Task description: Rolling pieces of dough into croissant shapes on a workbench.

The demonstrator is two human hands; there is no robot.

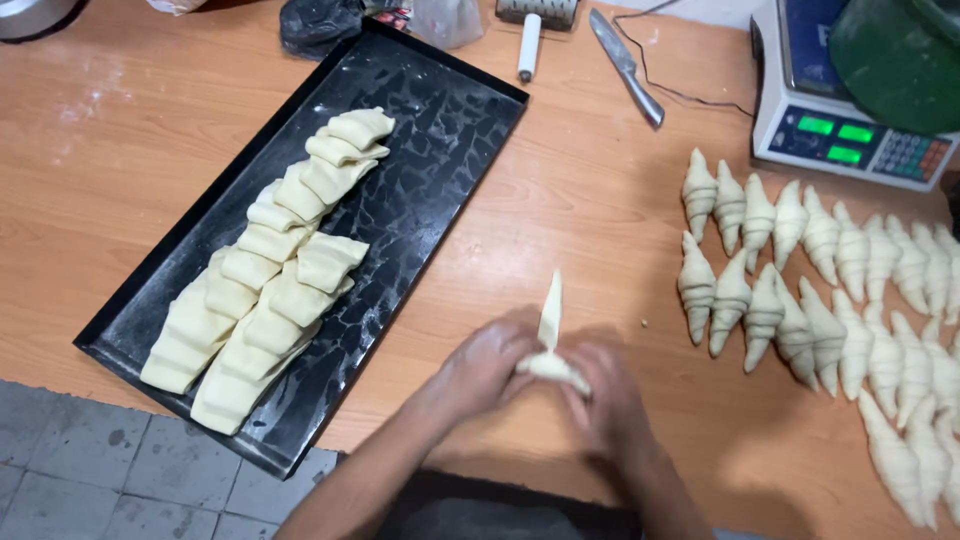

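My left hand (482, 366) and my right hand (607, 393) press together on a pale dough triangle (550, 335) lying on the wooden table (560, 220). Its wide end is rolled up under my fingers, and its narrow tip points away from me. To the left, a black baking tray (440, 130) holds several overlapping flat dough triangles (265, 270). On the right lie several rolled croissants (800, 270) in rows.
A digital scale (850, 130) with a green bowl (900, 55) on it stands at the back right. A knife (628, 68) and a white-handled roller (530, 40) lie at the table's far edge. Grey floor tiles (90, 470) show at the lower left.
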